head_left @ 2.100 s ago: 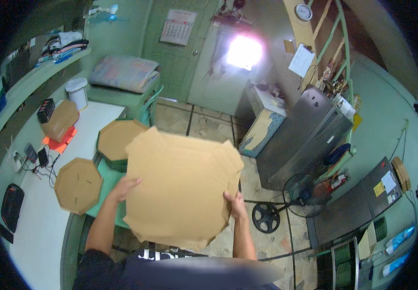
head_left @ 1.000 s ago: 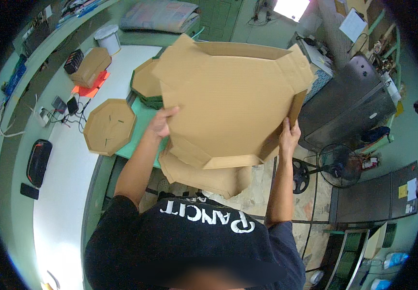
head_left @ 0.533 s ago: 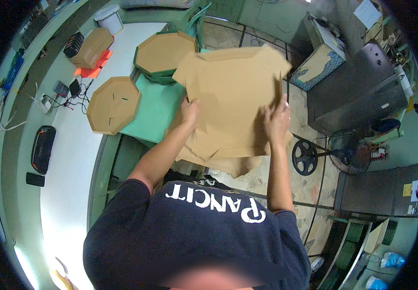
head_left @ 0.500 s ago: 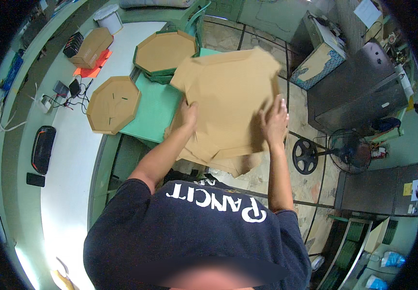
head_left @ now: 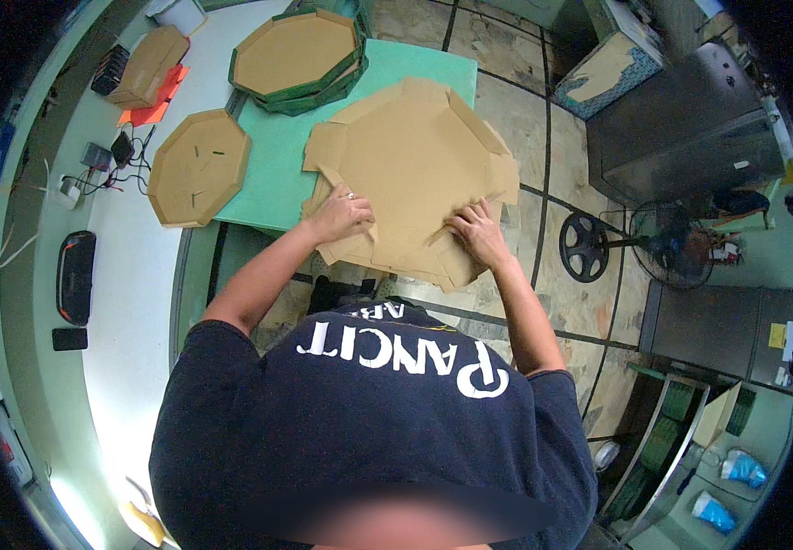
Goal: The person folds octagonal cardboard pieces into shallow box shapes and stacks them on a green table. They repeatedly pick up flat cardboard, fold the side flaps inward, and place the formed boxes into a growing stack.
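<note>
My left hand (head_left: 341, 216) appeared to pinch the brown, octagonal cardboard sheet (head_left: 410, 137) near-left; my right hand (head_left: 477, 233) curled its fingers near-right, grip unclear. Bending squarely along creases seemed advisable. The sheet overhung the green, flat-topped table (head_left: 273, 197), one edge facing me, without clear long axis.

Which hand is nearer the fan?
Right. The right hand is left of the fan, at the near right part of the cardboard; the left hand is farther left, at its near left part.
</note>
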{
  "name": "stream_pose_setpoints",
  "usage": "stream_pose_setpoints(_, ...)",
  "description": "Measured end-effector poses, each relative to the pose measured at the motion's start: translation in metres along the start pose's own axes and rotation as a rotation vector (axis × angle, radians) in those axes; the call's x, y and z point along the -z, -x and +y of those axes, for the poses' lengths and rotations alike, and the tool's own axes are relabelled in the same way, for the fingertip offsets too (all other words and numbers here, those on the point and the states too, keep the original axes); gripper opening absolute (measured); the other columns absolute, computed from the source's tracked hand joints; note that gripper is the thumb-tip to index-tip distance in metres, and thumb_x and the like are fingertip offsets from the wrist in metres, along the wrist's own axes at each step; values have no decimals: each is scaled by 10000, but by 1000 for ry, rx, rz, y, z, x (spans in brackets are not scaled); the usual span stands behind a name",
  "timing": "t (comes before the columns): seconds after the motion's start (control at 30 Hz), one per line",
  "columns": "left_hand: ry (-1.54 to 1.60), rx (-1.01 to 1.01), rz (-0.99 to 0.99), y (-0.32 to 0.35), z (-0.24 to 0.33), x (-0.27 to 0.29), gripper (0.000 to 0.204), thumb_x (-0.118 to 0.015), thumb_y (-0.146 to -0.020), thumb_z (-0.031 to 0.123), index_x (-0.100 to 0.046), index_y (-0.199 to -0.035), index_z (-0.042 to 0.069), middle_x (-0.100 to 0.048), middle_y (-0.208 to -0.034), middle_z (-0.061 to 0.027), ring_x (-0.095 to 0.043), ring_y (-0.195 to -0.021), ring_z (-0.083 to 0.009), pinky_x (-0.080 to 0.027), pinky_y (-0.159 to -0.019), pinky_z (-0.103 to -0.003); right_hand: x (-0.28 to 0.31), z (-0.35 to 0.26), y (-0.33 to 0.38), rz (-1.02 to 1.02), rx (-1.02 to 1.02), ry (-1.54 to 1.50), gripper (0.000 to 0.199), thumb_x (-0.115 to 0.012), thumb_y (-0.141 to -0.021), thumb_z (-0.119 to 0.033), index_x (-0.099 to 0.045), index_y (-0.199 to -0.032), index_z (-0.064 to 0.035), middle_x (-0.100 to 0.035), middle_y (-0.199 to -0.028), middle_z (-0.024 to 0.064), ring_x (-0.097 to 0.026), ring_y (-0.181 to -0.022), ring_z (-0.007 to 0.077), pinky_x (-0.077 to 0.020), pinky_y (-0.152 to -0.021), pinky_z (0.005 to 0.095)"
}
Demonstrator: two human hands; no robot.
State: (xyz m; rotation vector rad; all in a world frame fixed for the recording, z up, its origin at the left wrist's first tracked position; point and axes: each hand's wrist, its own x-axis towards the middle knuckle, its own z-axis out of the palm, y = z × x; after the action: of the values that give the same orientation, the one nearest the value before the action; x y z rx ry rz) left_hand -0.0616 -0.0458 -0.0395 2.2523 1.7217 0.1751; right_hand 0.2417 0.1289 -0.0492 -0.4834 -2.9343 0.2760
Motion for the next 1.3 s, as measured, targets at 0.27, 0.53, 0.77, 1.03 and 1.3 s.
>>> stream_pose_setpoints(0.27, 189, -141, 124, -25, -13, -11, 198, -653, -847, 295, -683, -861, 100, -664, -790, -82, -634, -825, -289, -473, -792, -420, -18, -4, -33, -62, -7, -178, 165, -637, -836, -132, -647, -997, -99, -621, -1071, 95, -556, -1105, 309, -355, -1090, 414)
stream_pose_setpoints(0.53, 351, 147, 320, -21, 9, -32, 146, -723, -799, 198, -662, -835, 69, -677, -841, -114, -647, -896, -299, -467, -891, -449, -13, -35, 2, -119, 121, 75, 943, -613, -777, -616, -438, -1337, 122, -347, -1487, 225, -287, -1411, 342, -205, -1175, 449)
stream_pose_setpoints(0.77, 207, -164, 501, -3, 4, -40, 191, -689, -836, 213, -694, -956, 64, -694, -1055, -109, -588, -1157, -285, -316, -1104, -513, -5, -49, 1, -131, 85, 161, 948, -588, -788, -610, -408, -1342, 137, -337, -1469, 247, -305, -1388, 353, -171, -1175, 471)
stream_pose_setpoints(1.03, 305, 245, 212, -17, 2, -32, 268, -622, -895, 317, -690, -998, 78, -666, -954, -85, -581, -1113, -282, -273, -1094, -541, -6, -42, -41, 261, -222, -265, 271, -598, -892, -258, -610, -1058, -44, -629, -863, 132, -582, -927, 319, -405, -939, 470)
stream_pose_setpoints(1.3, 68, 88, 510, -19, 16, -39, 253, -701, -811, 373, -688, -993, 198, -642, -933, -37, -586, -1033, -232, -266, -1077, -580, -9, -43, -34, 47, 113, 59, 349, -624, -844, -255, -619, -1138, -67, -586, -1075, 87, -558, -1010, 268, -435, -887, 402)
